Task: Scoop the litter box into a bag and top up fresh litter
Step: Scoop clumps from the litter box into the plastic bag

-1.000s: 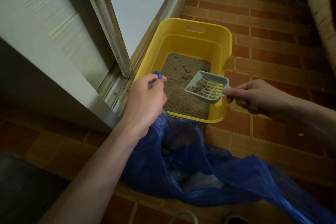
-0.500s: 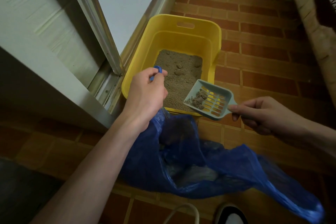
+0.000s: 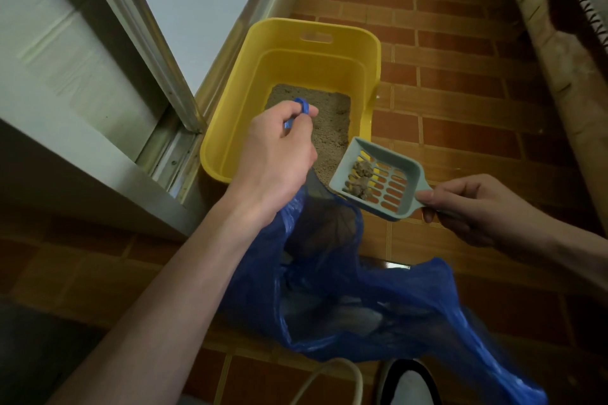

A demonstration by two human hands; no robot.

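A yellow litter box (image 3: 368, 52) with sandy litter (image 3: 332, 128) stands on the brick floor beside a door frame. My left hand (image 3: 276, 158) grips the handle of a blue plastic bag (image 3: 378, 299) and holds its mouth up in front of the box. My right hand (image 3: 473, 207) holds a pale green slotted scoop (image 3: 388, 184) by its handle. Several brownish clumps (image 3: 360, 179) lie in the scoop, whose front lip hangs just above the bag's opening at the near edge of the box.
A metal sliding door track (image 3: 177, 148) and white wall (image 3: 59, 52) run along the left. Brick floor (image 3: 460, 82) extends to the right, bordered by a worn ledge (image 3: 559, 43). A shoe (image 3: 411, 385) and a white cord (image 3: 332, 375) show at the bottom.
My right hand has carried the loaded scoop back out of the box, toward me, to the bag's mouth. My left hand has kept its hold on the bag.
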